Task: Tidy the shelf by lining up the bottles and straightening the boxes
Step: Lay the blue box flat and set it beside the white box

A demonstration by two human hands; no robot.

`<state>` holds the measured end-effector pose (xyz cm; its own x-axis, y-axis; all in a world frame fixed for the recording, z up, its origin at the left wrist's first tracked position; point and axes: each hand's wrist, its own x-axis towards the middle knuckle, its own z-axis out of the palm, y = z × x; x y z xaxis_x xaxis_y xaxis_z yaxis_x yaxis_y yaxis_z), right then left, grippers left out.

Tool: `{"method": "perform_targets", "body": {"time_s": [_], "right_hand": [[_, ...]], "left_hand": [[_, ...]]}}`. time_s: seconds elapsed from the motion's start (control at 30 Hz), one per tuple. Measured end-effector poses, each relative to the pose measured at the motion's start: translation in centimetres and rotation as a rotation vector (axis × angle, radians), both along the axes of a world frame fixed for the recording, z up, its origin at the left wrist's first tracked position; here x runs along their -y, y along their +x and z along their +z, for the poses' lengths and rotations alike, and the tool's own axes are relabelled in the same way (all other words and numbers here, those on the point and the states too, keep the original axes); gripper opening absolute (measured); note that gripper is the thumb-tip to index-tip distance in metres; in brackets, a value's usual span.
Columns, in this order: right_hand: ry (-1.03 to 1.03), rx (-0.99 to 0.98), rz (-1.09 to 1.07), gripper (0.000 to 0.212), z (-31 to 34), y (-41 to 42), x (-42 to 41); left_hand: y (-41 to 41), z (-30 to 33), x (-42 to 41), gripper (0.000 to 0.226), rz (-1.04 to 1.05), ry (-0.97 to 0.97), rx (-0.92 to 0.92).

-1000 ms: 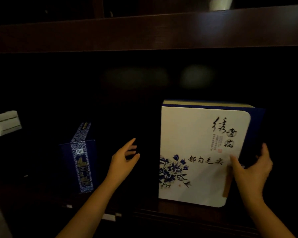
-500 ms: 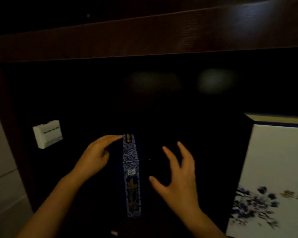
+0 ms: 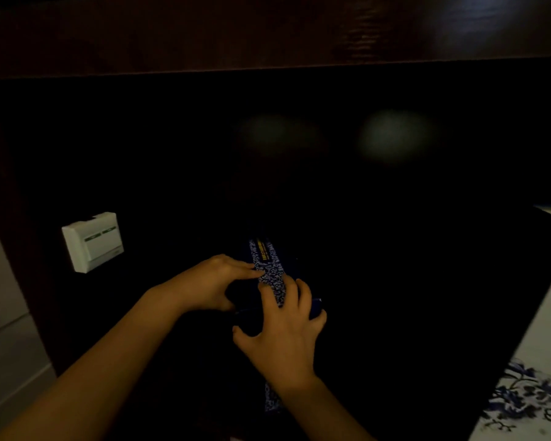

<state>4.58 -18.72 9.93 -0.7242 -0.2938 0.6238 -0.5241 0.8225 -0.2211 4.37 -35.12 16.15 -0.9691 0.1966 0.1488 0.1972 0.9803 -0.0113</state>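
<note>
A dark blue box with a patterned blue-and-white strip [image 3: 266, 262] stands in the dim shelf bay, seen from above. My left hand [image 3: 210, 283] rests on its top left edge, fingers touching the strip. My right hand [image 3: 282, 332] lies over the top front edge, fingers curled on it. Both hands grip the box. At the far right edge a large white box with blue flowers [image 3: 535, 377] is partly in view. No bottles are visible.
A white switch plate [image 3: 93, 241] is fixed on the left inner wall of the bay. A dark wooden shelf board [image 3: 268, 33] runs overhead. A pale wall [image 3: 4, 329] shows at the far left. The bay's interior is very dark.
My right hand left the large white box and both hands closed on the dark blue box. The view shifted left, pushing the white box to the right edge.
</note>
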Motion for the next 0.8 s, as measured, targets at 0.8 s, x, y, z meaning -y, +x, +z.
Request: {"method": "perform_targets", "body": {"time_s": [0.8], "right_hand": [[0.295, 0.130, 0.073, 0.069, 3.0, -9.4, -15.2]], "left_hand": [[-6.8, -4.5, -3.2, 0.115, 0.152, -0.139, -0.195]]}}
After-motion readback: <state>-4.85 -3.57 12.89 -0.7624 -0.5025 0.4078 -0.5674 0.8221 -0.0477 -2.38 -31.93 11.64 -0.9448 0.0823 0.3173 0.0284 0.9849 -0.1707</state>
